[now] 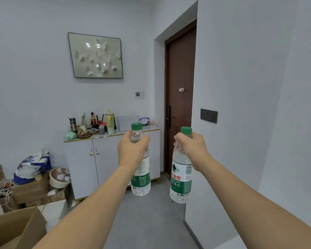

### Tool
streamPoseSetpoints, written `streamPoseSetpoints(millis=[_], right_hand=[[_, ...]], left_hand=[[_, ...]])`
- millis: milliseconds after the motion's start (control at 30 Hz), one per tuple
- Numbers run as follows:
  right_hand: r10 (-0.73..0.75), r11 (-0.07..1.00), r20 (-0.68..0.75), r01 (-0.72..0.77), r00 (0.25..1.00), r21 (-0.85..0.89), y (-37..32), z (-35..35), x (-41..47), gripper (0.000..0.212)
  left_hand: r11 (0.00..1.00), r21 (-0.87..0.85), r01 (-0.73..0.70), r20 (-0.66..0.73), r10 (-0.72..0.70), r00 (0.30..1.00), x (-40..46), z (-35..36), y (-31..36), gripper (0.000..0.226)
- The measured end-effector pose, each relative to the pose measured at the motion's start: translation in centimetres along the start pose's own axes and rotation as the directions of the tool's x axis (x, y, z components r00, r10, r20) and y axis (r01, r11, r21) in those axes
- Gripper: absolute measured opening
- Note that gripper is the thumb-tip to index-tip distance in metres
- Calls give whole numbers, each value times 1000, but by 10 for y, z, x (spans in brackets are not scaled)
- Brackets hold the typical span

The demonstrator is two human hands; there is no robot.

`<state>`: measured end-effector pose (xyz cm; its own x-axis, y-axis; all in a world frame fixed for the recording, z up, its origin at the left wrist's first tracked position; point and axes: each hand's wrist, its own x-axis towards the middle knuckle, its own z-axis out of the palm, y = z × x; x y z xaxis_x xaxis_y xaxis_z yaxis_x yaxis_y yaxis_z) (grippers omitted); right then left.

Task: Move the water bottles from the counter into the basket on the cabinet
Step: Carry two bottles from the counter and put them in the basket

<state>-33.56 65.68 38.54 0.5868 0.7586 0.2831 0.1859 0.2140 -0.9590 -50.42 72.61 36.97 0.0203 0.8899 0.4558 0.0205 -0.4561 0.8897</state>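
Ahead, from your head camera, both your arms reach forward, each holding a clear water bottle with a green cap and green label. Your left hand (133,150) has its fingers clenched around the left bottle (140,177) near its neck; your right hand (191,148) grips the right bottle (181,178) likewise. Beyond them, a pale basket (127,122) sits on the cluttered white cabinet (83,166), beside a brown door (180,72).
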Motion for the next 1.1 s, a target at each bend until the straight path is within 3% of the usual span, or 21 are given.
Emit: streamPoseSetpoints(millis=[267, 433, 567, 767, 1000, 1100], right_hand=[[-29, 999, 14, 29, 999, 19, 28, 32, 116, 9], [-53, 997, 48, 50, 997, 62, 35, 64, 185, 7], [-49, 998, 62, 46, 997, 51, 51, 100, 232, 9], [-36, 998, 106, 30, 994, 61, 85, 167, 300, 10], [-47, 997, 110, 39, 993, 70, 107, 254, 389, 11], [-62, 995, 106, 53, 992, 81, 110, 286, 427, 8]], left_hand=[[999, -29, 27, -18, -27, 999, 101, 53, -44, 38], [1000, -8, -20, -27, 19, 999, 165, 75, -64, 29], [999, -31, 43, -34, -44, 998, 216, 76, -92, 25], [1000, -7, 23, -38, -23, 999, 301, 67, -142, 21], [1000, 21, 2, -16, -2, 1000, 415, 44, -190, 62], [999, 36, -11, -7, 12, 1000, 465, 37, -208, 45]])
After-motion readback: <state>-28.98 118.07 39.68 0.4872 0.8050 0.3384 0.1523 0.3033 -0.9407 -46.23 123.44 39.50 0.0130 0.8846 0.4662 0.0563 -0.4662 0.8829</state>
